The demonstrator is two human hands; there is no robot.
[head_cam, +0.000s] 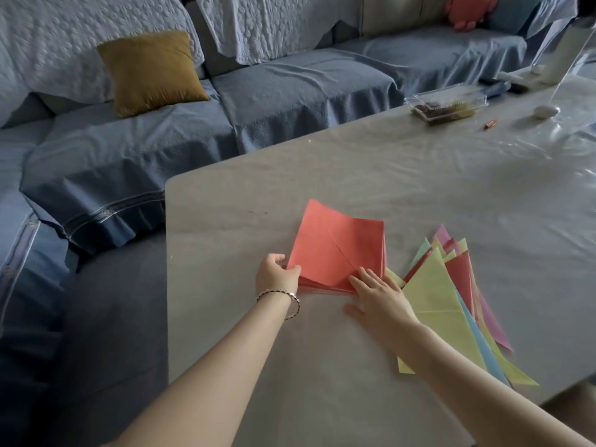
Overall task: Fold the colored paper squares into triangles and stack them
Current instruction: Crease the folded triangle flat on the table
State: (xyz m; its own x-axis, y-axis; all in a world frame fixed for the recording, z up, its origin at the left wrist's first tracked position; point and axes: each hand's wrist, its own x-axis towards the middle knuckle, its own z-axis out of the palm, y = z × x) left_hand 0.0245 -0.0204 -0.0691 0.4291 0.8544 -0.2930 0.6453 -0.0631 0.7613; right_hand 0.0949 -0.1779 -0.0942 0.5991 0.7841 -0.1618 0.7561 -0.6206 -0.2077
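A stack of salmon-red paper squares (pixel 335 246) lies on the grey table (pixel 387 175), and the top sheet shows a diagonal crease. My left hand (pixel 278 275) pinches the near-left corner of the top sheet between thumb and fingers. With straight fingers, my right hand (pixel 377 296) presses flat on the stack's near corner. To the right of the squares lies a fanned pile of folded triangles (pixel 451 301) in yellow, blue, red, pink and green, with a yellow one on top. My right forearm covers part of that pile.
A blue-covered sofa (pixel 290 91) with a mustard cushion (pixel 151 72) runs along the table's far and left sides. At the table's far right are a clear plastic box (pixel 446 106), a small copper-coloured object (pixel 491 124) and a white object (pixel 546 111).
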